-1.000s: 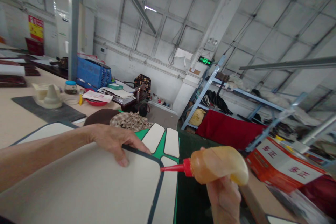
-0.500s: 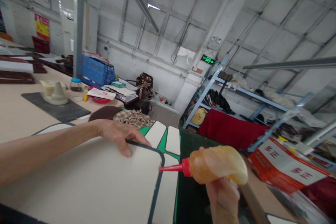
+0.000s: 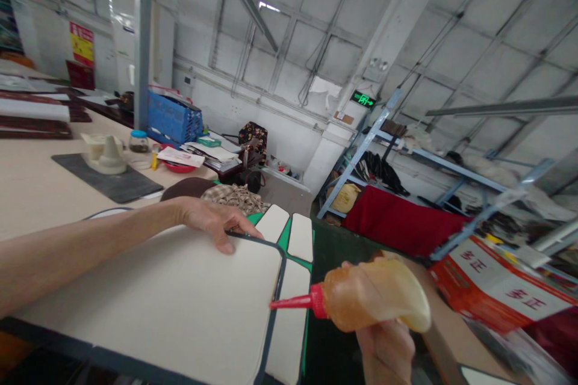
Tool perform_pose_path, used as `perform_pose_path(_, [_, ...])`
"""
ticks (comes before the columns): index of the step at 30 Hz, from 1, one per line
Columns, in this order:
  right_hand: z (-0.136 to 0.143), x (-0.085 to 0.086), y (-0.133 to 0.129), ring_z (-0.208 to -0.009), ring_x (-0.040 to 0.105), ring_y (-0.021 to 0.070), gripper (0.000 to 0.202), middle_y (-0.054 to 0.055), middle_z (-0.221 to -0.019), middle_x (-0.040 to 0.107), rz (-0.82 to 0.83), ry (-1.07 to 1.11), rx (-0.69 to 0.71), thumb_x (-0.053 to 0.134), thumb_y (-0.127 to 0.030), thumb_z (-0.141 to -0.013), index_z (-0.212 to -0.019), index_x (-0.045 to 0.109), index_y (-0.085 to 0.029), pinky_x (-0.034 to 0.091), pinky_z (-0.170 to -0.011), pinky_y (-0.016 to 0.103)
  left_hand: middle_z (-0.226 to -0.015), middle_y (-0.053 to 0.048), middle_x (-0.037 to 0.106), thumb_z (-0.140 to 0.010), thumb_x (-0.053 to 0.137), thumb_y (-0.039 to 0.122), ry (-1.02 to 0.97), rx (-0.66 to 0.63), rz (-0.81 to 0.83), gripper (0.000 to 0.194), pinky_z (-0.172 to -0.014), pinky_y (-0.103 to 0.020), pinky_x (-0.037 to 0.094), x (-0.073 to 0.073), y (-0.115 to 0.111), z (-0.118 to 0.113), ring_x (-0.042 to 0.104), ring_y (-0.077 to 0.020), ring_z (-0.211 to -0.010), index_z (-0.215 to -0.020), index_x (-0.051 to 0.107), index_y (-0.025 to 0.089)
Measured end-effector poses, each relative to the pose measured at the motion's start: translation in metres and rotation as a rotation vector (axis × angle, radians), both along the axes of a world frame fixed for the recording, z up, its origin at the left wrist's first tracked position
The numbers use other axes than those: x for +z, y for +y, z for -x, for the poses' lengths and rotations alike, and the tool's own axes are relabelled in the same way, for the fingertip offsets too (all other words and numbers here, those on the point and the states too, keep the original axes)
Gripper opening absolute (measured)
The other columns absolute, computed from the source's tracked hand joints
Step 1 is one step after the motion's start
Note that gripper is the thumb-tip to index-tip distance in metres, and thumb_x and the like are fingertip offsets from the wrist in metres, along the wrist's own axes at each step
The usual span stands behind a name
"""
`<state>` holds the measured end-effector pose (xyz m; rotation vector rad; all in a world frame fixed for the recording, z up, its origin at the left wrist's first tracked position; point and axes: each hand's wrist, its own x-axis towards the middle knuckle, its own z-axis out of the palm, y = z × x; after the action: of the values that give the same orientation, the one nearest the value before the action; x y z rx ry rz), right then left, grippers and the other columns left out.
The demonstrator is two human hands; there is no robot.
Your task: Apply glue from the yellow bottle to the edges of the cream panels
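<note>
My left hand (image 3: 219, 224) grips the far edge of a large cream panel (image 3: 171, 301) with a dark border, thumb on top and fingers over the edge. My right hand (image 3: 383, 337) is wrapped round a squeeze bottle (image 3: 370, 295) of amber liquid, tilted on its side. The bottle's red nozzle (image 3: 293, 302) points left, its tip at the panel's right edge. Smaller cream pieces (image 3: 300, 237) with dark edges lie on a green surface beyond and beside the panel.
On the table (image 3: 27, 174) at left are a dark mat (image 3: 121, 188) with a pale container, a jar (image 3: 138, 141), a red dish (image 3: 174, 166) and a blue crate (image 3: 174, 120). At right stand blue shelving (image 3: 361, 165) and an orange-white box (image 3: 501, 283).
The nozzle tip has moved down along the panel's right edge, toward me. The view has shifted slightly, and my left hand keeps its hold on the panel.
</note>
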<state>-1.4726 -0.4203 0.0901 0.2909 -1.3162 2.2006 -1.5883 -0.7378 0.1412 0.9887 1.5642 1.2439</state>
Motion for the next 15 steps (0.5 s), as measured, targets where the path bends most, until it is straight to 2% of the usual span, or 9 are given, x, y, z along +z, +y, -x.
perform_pose_path(5, [-0.001, -0.01, 0.005, -0.09, 0.074, 0.0368, 0.071, 0.012, -0.094, 0.078, -0.038, 0.018, 0.051, 0.092, -0.049, -0.055, -0.117, 0.069, -0.023, 0.059, -0.087, 0.058, -0.122, -0.009, 0.073, -0.076, 0.079, 0.028, -0.037, 0.033, 0.004, 0.063, -0.091, -0.027, 0.054, -0.004, -0.002, 0.007, 0.068, -0.0277, -0.109, -0.135, 0.065, 0.008])
perform_pose_path(10, [0.003, -0.026, 0.006, -0.075, 0.075, 0.0248, 0.063, -0.001, -0.091, 0.079, 0.069, -0.014, -0.063, 0.094, -0.05, -0.052, -0.108, 0.07, -0.032, 0.063, -0.064, 0.036, -0.12, -0.011, 0.074, -0.073, 0.077, 0.024, -0.06, 0.128, 0.024, 0.065, -0.089, -0.03, 0.054, -0.007, -0.005, 0.006, 0.069, -0.0306, -0.108, -0.134, 0.065, 0.007])
perform_pose_path(12, [0.003, -0.031, 0.006, -0.075, 0.075, 0.0236, 0.067, -0.001, -0.091, 0.079, 0.087, -0.033, -0.1, 0.095, -0.049, -0.05, -0.11, 0.07, -0.031, 0.063, -0.063, 0.032, -0.117, -0.012, 0.075, -0.07, 0.078, 0.023, -0.091, 0.177, 0.024, 0.065, -0.087, -0.032, 0.056, -0.007, -0.005, 0.004, 0.07, -0.0318, -0.107, -0.132, 0.066, 0.006])
perform_pose_path(15, [0.003, -0.034, 0.009, -0.076, 0.075, 0.0218, 0.076, -0.003, -0.095, 0.079, 0.097, -0.043, -0.088, 0.1, -0.038, -0.041, -0.111, 0.069, -0.031, 0.063, -0.065, 0.029, -0.112, -0.013, 0.076, -0.066, 0.081, 0.022, -0.133, 0.237, 0.026, 0.065, -0.084, -0.034, 0.057, -0.006, -0.005, 0.002, 0.07, -0.0339, -0.106, -0.128, 0.068, 0.005])
